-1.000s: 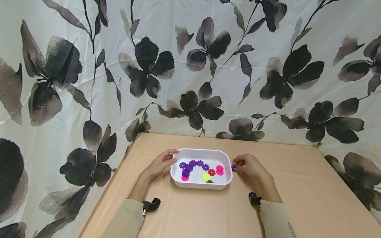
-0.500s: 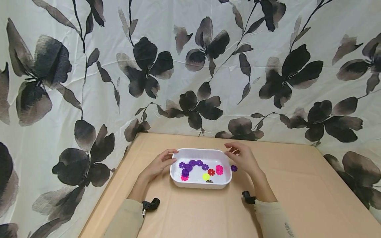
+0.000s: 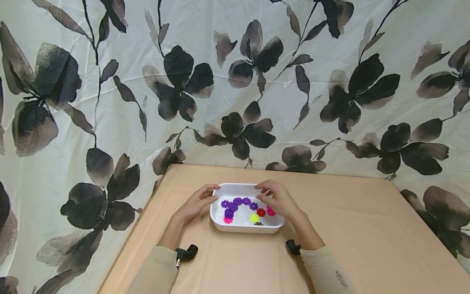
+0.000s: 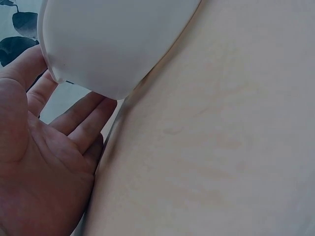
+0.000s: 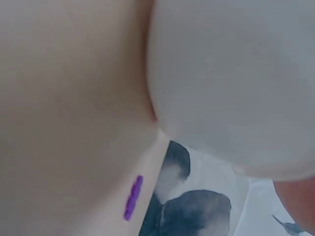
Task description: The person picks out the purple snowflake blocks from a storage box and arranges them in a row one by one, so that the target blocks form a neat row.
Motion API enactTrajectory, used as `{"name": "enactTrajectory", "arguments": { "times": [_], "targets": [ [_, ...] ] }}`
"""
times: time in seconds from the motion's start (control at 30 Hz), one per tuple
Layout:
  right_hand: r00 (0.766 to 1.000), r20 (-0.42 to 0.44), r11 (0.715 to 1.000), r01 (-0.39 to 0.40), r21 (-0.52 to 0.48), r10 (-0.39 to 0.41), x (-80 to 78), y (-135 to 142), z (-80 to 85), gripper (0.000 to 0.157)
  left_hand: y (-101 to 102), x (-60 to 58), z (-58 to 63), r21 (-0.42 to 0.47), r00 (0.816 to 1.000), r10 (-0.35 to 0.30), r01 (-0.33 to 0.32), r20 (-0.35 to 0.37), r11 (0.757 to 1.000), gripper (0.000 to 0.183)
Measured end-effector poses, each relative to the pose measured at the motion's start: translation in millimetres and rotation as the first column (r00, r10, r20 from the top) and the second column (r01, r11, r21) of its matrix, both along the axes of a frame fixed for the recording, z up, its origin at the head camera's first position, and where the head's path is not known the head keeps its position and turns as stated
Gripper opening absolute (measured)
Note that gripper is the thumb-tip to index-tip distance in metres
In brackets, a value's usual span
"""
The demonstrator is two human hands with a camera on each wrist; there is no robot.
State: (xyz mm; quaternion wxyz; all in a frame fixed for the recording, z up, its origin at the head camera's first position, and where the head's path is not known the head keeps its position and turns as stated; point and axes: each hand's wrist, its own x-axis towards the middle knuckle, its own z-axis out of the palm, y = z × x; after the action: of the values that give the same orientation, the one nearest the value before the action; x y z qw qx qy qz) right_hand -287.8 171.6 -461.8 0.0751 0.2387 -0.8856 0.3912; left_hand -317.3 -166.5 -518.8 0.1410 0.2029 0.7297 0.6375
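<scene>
A white plastic tub (image 3: 247,229) stands on the table, with notched, flower-like plastic discs inside. Purple discs (image 3: 233,206) curve along its left and middle; a red disc (image 3: 261,212), a yellow disc (image 3: 254,218) and a pink disc (image 3: 270,211) lie to the right. My left hand (image 3: 196,204) holds the tub's left end, thumb at the rim and fingers against the outer wall (image 4: 113,54). My right hand (image 3: 282,201) hovers over the tub's right end, fingers loosely bent, nothing seen between them. A purple disc (image 5: 133,198) lies on the table outside the tub, hidden in the head view.
The tan table (image 3: 367,228) reaches out on both sides and in front of the tub. A white curtain (image 3: 286,102) with dark printed flowers hangs behind it. A small black camera (image 3: 186,252) sits on the left wrist, another camera (image 3: 293,247) on the right.
My right hand let go of the purple disc on the table right of the tub, rose, and moved left over the tub's right end. My left hand stayed at the rim.
</scene>
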Motion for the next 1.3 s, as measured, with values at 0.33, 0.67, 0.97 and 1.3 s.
{"name": "enactTrajectory", "arguments": {
  "times": [0.33, 0.67, 0.97, 1.3],
  "targets": [
    [0.994, 0.105, 0.985, -0.027, 0.171, 0.009, -2.8, -15.1, -6.7, 0.029, 0.7, 1.1, 0.2, 0.005, 1.000, 0.010, -0.010, 0.008, 1.000, 0.043],
    [0.987, 0.159, 0.966, -0.038, 0.254, -0.003, -7.7, -26.9, -13.5, 0.028, 1.9, 0.9, 0.0, -0.004, 1.000, 0.021, -0.021, 0.014, 1.000, 0.043],
    [0.987, 0.157, 0.943, -0.095, 0.319, 0.046, -7.3, -31.0, -17.9, 0.022, 0.4, 0.2, 0.9, -0.002, 1.000, 0.015, -0.015, 0.006, 1.000, 0.044],
    [0.992, 0.098, 0.931, -0.110, 0.348, 0.080, -8.2, -31.6, -20.7, 0.016, 0.4, -0.5, 0.0, -0.001, 1.000, 0.013, -0.013, 0.013, 1.000, 0.043]
  ]
}}
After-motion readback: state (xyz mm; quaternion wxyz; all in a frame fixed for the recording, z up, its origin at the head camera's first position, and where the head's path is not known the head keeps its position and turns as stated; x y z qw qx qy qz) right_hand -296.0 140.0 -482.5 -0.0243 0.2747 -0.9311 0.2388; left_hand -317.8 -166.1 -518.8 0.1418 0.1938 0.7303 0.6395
